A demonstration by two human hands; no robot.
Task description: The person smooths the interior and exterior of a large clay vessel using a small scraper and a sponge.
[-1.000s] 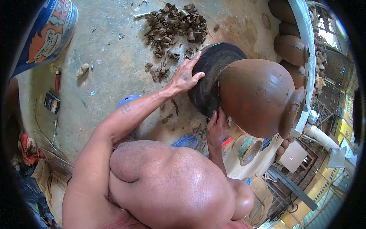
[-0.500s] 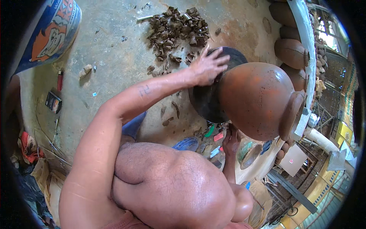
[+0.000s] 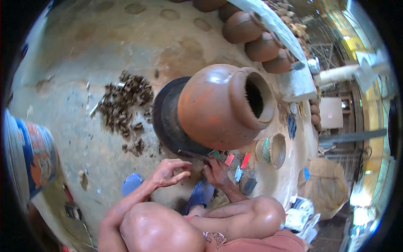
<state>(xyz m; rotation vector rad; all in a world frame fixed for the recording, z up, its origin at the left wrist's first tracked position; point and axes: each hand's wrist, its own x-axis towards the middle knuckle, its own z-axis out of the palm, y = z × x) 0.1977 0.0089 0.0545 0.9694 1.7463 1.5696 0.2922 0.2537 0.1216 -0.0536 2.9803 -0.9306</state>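
A large reddish-brown clay pot (image 3: 214, 107) with a flared rim stands on a round black turntable (image 3: 166, 122), its dark mouth facing right in the head view. Close to the turntable's near edge is my right hand (image 3: 218, 173), its fingers closed around a thin dark strip (image 3: 191, 154) that reaches left along that edge. Whether the strip is a tool or clay cannot be told. My left hand (image 3: 170, 173) is held off the pot, left of the right hand, with its fingers partly bent, apart and nothing in them.
Dark clay shavings (image 3: 124, 105) lie heaped left of the turntable. Small coloured pieces (image 3: 245, 160) and a bowl (image 3: 277, 150) are on the floor to the right. Several clay pots (image 3: 243, 27) line the far edge. A printed bucket (image 3: 35, 155) stands at left.
My left hand has come off the turntable toward me. My right hand has moved out from below the pot with the thin strip showing. The view has shifted, and the pot's mouth is now visible.
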